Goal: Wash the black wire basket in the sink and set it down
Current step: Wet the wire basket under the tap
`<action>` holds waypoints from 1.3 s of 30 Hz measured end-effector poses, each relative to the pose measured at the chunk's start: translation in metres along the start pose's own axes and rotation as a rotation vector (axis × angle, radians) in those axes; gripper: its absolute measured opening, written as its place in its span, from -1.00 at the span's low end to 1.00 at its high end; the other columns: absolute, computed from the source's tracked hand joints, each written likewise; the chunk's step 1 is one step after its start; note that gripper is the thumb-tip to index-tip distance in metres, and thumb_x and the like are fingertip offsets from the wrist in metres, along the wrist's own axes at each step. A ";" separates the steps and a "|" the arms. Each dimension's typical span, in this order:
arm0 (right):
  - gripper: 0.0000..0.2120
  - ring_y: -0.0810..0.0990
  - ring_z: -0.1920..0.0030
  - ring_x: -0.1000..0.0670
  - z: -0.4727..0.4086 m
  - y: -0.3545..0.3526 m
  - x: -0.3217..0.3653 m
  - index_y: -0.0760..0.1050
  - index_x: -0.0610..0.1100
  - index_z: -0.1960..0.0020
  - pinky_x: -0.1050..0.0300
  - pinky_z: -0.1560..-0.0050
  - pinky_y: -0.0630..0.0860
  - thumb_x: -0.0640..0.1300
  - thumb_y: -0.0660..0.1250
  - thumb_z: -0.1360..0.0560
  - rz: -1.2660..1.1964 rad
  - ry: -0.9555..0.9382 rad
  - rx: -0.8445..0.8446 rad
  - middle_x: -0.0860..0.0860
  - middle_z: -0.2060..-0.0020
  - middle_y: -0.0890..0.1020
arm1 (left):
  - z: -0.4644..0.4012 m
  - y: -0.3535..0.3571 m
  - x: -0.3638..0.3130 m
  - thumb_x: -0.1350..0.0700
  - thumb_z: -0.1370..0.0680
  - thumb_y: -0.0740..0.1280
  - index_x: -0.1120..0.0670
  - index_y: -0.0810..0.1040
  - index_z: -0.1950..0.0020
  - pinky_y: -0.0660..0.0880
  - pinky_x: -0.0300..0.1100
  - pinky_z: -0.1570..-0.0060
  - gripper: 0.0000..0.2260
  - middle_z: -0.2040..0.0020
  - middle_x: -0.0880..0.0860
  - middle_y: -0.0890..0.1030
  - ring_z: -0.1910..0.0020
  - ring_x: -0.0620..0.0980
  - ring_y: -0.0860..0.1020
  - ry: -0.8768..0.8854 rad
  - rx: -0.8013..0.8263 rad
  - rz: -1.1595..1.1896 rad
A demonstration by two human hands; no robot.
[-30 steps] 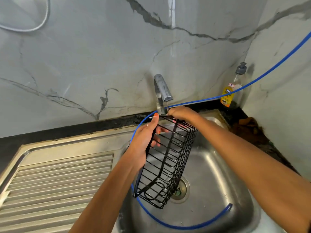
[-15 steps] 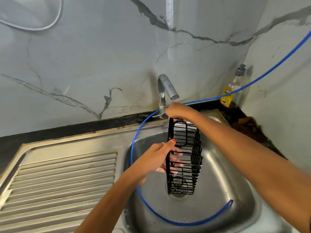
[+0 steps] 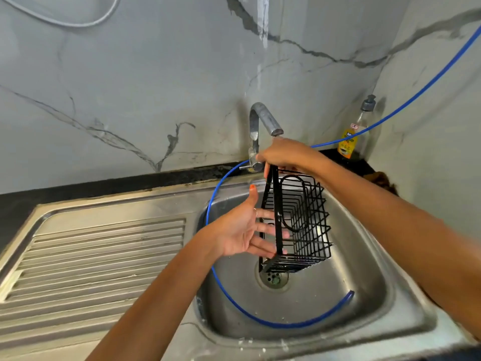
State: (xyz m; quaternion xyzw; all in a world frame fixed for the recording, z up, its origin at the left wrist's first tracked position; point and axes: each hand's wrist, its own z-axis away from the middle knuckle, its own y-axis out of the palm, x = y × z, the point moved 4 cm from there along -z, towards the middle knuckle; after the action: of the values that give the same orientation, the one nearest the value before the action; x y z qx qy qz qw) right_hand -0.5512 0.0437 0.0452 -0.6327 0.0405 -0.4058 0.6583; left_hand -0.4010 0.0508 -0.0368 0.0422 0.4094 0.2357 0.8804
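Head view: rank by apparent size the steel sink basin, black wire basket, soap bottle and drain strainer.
1. Stainless steel sink basin
2. Black wire basket
3. Clear pump soap bottle with yellow label, though it stands farther from the camera
4. Round metal drain strainer, partly hidden by the basket

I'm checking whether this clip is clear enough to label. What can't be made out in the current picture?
All in the head view:
- Right hand fingers: curled under, so the exact grip on the black wire basket is hidden.
- Left hand fingertips: behind the basket's wires; contact unclear.
- Water from the faucet: the right hand covers the spout's outflow.
- Soap bottle label: too small to read.
- Blue hose: upper end cut off by the right edge.
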 end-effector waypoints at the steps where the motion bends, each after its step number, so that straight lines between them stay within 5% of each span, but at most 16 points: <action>1: -0.72 0.39 0.44 0.08 0.005 0.002 -0.001 0.60 -0.20 0.06 0.18 0.43 0.27 -0.02 0.23 -0.50 -0.026 -0.016 -0.031 -0.05 0.20 0.64 | -0.005 -0.001 -0.001 -0.42 -0.51 -0.17 0.14 0.43 -0.35 0.62 0.05 0.06 -0.22 -0.21 0.21 0.61 -0.08 0.25 0.63 0.001 -0.006 0.087; 4: -0.71 0.41 0.49 0.11 0.023 0.002 -0.006 0.61 -0.25 0.15 0.20 0.45 0.28 -0.06 0.23 -0.50 -0.092 -0.073 -0.110 0.01 0.41 0.62 | -0.024 -0.002 -0.014 -0.33 -0.59 -0.07 0.25 0.34 -0.42 0.59 0.08 0.17 -0.28 -0.23 0.28 0.56 -0.12 0.25 0.58 0.064 -0.109 0.344; 8: -0.66 0.35 0.69 0.19 0.051 0.001 -0.014 0.64 -0.25 0.20 0.39 0.59 0.25 -0.06 0.22 -0.56 -0.205 -0.114 -0.212 0.10 0.75 0.36 | -0.045 -0.001 -0.034 -0.19 -0.64 0.08 0.34 0.27 -0.40 0.55 0.06 0.26 -0.38 -0.16 0.34 0.53 0.01 0.24 0.59 0.143 -0.242 0.582; 10: -0.65 0.33 0.68 0.18 0.064 0.002 -0.019 0.64 -0.22 0.23 0.40 0.57 0.26 -0.04 0.23 -0.56 -0.228 -0.150 -0.264 0.08 0.68 0.39 | -0.050 0.000 -0.041 -0.06 -0.65 0.15 0.33 0.31 -0.34 0.61 0.04 0.37 -0.53 -0.09 0.37 0.55 0.10 0.24 0.62 0.167 -0.288 0.629; 12: -0.66 0.40 0.59 0.17 0.077 0.004 -0.022 0.65 -0.19 0.25 0.38 0.49 0.29 -0.04 0.25 -0.56 -0.229 -0.192 -0.283 0.06 0.59 0.48 | -0.049 0.001 -0.048 0.18 -0.67 0.13 0.30 0.39 -0.19 0.55 -0.09 0.58 -0.79 0.21 0.31 0.55 0.41 0.14 0.61 0.195 -0.370 0.610; 14: -0.68 0.47 0.57 0.19 0.088 0.009 -0.025 0.65 -0.16 0.23 0.39 0.47 0.33 -0.05 0.25 -0.57 -0.237 -0.210 -0.244 0.10 0.59 0.51 | -0.049 0.002 -0.050 0.34 -0.65 0.05 0.30 0.41 0.06 0.45 -0.22 0.67 -0.81 0.43 0.23 0.51 0.62 0.06 0.51 0.208 -0.406 0.577; 17: -0.67 0.52 0.58 0.13 0.103 0.024 -0.029 0.61 -0.21 0.19 0.27 0.53 0.45 -0.05 0.22 -0.59 -0.271 -0.222 -0.025 -0.05 0.52 0.53 | -0.045 0.006 -0.047 0.37 -0.63 0.01 0.26 0.35 0.23 0.55 -0.26 0.37 -0.73 0.47 0.20 0.47 0.46 0.07 0.48 0.183 -0.384 0.507; 19: -0.65 0.56 0.53 0.11 0.111 0.032 -0.030 0.57 -0.20 0.24 0.25 0.44 0.51 -0.05 0.19 -0.60 -0.175 -0.283 0.096 -0.12 0.45 0.60 | -0.045 0.006 -0.043 0.37 -0.62 0.02 0.21 0.36 0.24 0.51 -0.19 0.40 -0.73 0.55 0.15 0.49 0.51 0.05 0.50 0.177 -0.358 0.470; 21: -0.60 0.49 0.47 0.22 0.116 0.033 -0.030 0.52 -0.12 0.34 0.31 0.29 0.47 0.03 0.18 -0.59 0.097 -0.382 0.030 -0.01 0.43 0.61 | -0.043 0.006 -0.040 0.36 -0.63 -0.01 0.19 0.37 0.20 0.47 -0.12 0.34 -0.72 0.59 0.12 0.53 0.48 0.05 0.54 0.209 -0.352 0.442; 24: -0.56 0.50 0.35 0.22 0.112 0.030 -0.037 0.53 -0.07 0.31 0.10 0.16 0.53 0.16 0.12 -0.55 0.230 -0.396 -0.156 0.07 0.38 0.61 | -0.044 0.008 -0.037 0.36 -0.64 -0.03 0.14 0.40 0.12 0.45 -0.16 0.30 -0.71 0.57 0.09 0.56 0.58 -0.03 0.56 0.233 -0.327 0.403; 27: -0.57 0.62 0.10 -0.01 0.094 0.041 -0.046 0.59 -0.02 0.09 -0.01 0.02 0.54 0.21 0.04 -0.52 0.107 -0.347 -0.143 0.00 0.01 0.67 | -0.038 0.008 -0.034 0.36 -0.65 0.03 0.11 0.45 0.02 0.44 -0.22 0.42 -0.74 0.37 0.05 0.57 0.45 -0.06 0.53 0.248 -0.359 0.368; 28: -0.59 0.57 -0.13 -0.05 0.086 0.051 -0.048 0.56 0.02 -0.10 -0.05 -0.16 0.48 0.18 0.03 -0.55 0.083 -0.332 -0.090 -0.01 -0.19 0.59 | -0.039 0.006 -0.032 0.36 -0.64 0.05 0.10 0.48 -0.04 0.45 -0.21 0.39 -0.74 0.27 0.06 0.56 0.36 -0.05 0.51 0.253 -0.357 0.367; 30: -0.52 0.16 -0.49 0.00 0.076 0.072 -0.049 0.21 -0.02 -0.49 -0.03 -0.49 0.10 0.12 -0.03 -0.62 0.120 -0.293 -0.011 0.01 -0.51 0.19 | -0.040 0.002 -0.028 0.33 -0.64 0.07 0.12 0.51 -0.14 0.49 -0.21 0.37 -0.74 0.14 0.07 0.58 0.26 -0.05 0.52 0.269 -0.359 0.382; 33: -0.48 -0.16 -0.51 0.15 0.068 0.087 -0.042 -0.11 0.02 -0.55 0.01 -0.47 -0.22 0.10 -0.14 -0.64 0.166 -0.271 -0.075 0.12 -0.54 -0.11 | -0.039 -0.008 -0.024 0.17 -0.65 0.17 0.15 0.54 -0.26 0.55 -0.24 0.25 -0.75 -0.06 0.11 0.64 0.09 -0.03 0.59 0.311 -0.365 0.480; 37: -0.51 -0.19 -0.52 0.13 0.039 0.085 -0.031 -0.11 0.07 -0.55 -0.13 -0.45 -0.32 0.10 -0.15 -0.64 0.126 -0.154 -0.167 0.13 -0.54 -0.10 | -0.030 -0.008 -0.023 -0.11 -0.63 0.19 0.10 0.55 -0.18 0.55 -0.14 0.26 -0.67 0.11 0.10 0.68 0.18 -0.02 0.64 0.328 -0.347 0.473; 39: -0.50 -0.18 -0.52 0.09 0.019 0.083 -0.027 -0.11 0.08 -0.55 -0.21 -0.43 -0.33 0.11 -0.13 -0.63 0.103 -0.072 -0.154 0.10 -0.54 -0.10 | -0.028 -0.007 -0.025 -0.16 -0.61 0.17 0.10 0.50 -0.27 0.54 -0.14 0.16 -0.60 -0.09 0.14 0.65 -0.01 0.02 0.63 0.342 -0.346 0.451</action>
State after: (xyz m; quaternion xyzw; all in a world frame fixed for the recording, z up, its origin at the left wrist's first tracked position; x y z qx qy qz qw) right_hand -0.5180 0.0642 -0.0353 -0.6926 0.0804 -0.3441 0.6289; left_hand -0.4332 0.0294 -0.0398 -0.0584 0.4854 0.4945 0.7186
